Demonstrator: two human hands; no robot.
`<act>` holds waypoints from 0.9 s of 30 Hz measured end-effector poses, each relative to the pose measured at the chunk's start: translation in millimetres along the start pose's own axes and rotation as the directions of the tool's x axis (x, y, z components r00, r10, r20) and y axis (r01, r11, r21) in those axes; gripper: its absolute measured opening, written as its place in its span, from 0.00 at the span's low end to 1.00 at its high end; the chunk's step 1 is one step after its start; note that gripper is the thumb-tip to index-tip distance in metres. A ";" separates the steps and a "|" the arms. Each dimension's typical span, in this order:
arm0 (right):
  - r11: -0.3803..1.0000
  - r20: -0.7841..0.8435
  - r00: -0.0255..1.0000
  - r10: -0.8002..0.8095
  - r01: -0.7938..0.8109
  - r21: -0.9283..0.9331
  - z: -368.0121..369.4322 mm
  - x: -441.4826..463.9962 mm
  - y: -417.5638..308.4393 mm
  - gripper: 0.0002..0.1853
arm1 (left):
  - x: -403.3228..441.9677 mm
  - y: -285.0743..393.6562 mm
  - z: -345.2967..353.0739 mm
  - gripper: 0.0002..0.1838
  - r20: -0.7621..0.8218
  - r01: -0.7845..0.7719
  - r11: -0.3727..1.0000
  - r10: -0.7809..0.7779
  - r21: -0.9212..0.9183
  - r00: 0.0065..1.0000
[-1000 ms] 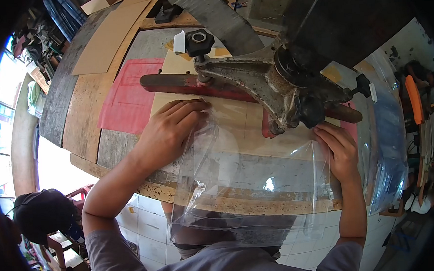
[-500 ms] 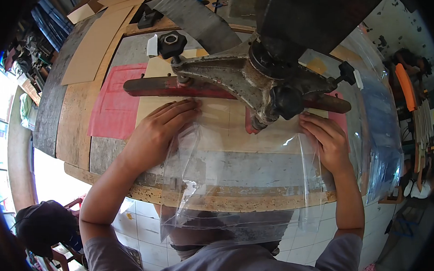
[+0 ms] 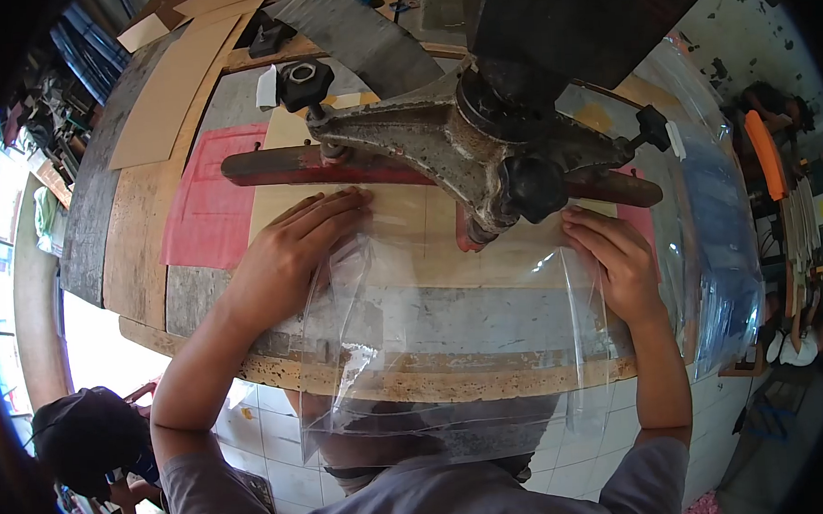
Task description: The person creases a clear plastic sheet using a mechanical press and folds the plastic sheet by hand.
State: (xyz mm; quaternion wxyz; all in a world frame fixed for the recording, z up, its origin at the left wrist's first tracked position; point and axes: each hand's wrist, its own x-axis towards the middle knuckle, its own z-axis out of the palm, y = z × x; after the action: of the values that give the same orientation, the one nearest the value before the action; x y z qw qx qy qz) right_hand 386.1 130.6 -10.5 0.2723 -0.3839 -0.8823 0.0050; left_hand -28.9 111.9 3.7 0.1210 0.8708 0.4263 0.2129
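Observation:
A clear plastic sheet (image 3: 453, 334) stretches from under the machine's bar across the worktable and hangs over its front edge. My left hand (image 3: 290, 249) holds the sheet's left side, fingers together and nearly straight, tips close to the red bar (image 3: 370, 170); its thumb is hidden. On the far right side, my right hand (image 3: 621, 260) grips the sheet with bent fingers near the bar's right end. Beneath the sheet lies a cream-coloured board (image 3: 278, 203), with a pink sheet (image 3: 208, 193) to its left. The metal press head (image 3: 471, 151) stands between and above my hands.
Black knobs (image 3: 533, 187) stick out from the press head. Cardboard (image 3: 166, 98) lies at the back left of the table. Stacked clear plastic (image 3: 734, 277) is at the right edge. A person in a black cap (image 3: 86, 437) is at the lower left.
The view has shifted slightly, so the press and table sit a little further left. My hands stay at about the same places on the sheet. The capped person's head has dipped slightly.

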 end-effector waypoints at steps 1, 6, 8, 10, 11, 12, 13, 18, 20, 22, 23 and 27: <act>1.000 0.003 1.000 0.000 0.000 -0.004 -0.7 0.2 -0.5 0.10 | -0.1 0.1 -0.1 0.28 -0.002 0.000 1.000 0.000 0.001 1.000; 1.000 0.001 1.000 -0.003 0.003 -0.008 -1.5 4.0 -0.7 0.10 | 0.9 -1.7 0.2 0.27 -0.004 -0.008 1.000 0.008 0.016 1.000; 1.000 -0.003 1.000 -0.009 0.009 -0.005 -0.8 4.0 -0.1 0.10 | 1.6 -2.4 0.0 0.26 -0.001 -0.020 0.999 0.020 0.026 1.000; 1.000 0.007 1.000 0.000 0.000 -0.011 -1.2 3.1 -0.2 0.11 | 1.8 -2.9 0.3 0.26 -0.001 -0.025 0.999 0.025 0.030 1.000; 1.000 0.012 1.000 0.003 -0.003 -0.011 -1.3 2.6 -0.3 0.11 | 1.8 -2.9 0.6 0.26 -0.002 -0.023 0.999 0.023 0.029 1.000; 1.000 0.015 1.000 0.004 -0.004 -0.017 -1.2 1.8 -0.5 0.12 | 1.3 -2.7 0.5 0.26 -0.003 -0.019 0.999 0.019 0.029 1.000; 1.000 0.016 1.000 0.004 -0.004 -0.022 -1.3 0.8 -0.5 0.12 | 0.6 -2.5 0.4 0.26 -0.001 -0.011 1.000 0.011 0.029 1.000; 0.999 0.016 1.000 -0.001 0.001 -0.034 -0.8 -0.4 -0.6 0.13 | 0.0 -4.6 1.7 0.27 -0.007 -0.015 1.000 0.015 0.014 1.000; 0.999 0.019 1.000 -0.007 0.007 -0.035 -1.2 0.3 -0.9 0.13 | -0.1 -4.8 1.7 0.26 -0.005 -0.012 1.000 0.012 0.010 1.000; 0.999 0.016 1.000 -0.008 0.009 -0.033 -1.4 0.5 -1.1 0.13 | -0.3 -4.6 1.4 0.25 -0.008 -0.012 1.000 0.012 0.009 1.000; 0.999 0.014 1.000 -0.009 0.009 -0.032 -1.3 0.5 -1.3 0.13 | -0.4 -4.4 1.5 0.25 -0.010 -0.012 1.000 0.012 0.009 1.000; 0.999 0.005 1.000 -0.013 0.014 -0.033 -0.3 0.4 -1.8 0.13 | -0.7 -4.6 2.1 0.24 -0.012 -0.017 1.000 0.017 0.004 1.000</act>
State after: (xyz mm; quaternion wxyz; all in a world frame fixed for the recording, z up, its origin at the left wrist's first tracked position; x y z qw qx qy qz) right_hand 384.8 129.6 -9.6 0.2637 -0.3824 -0.8855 -0.0106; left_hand -31.4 114.0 -0.2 0.1152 0.8733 0.4202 0.2182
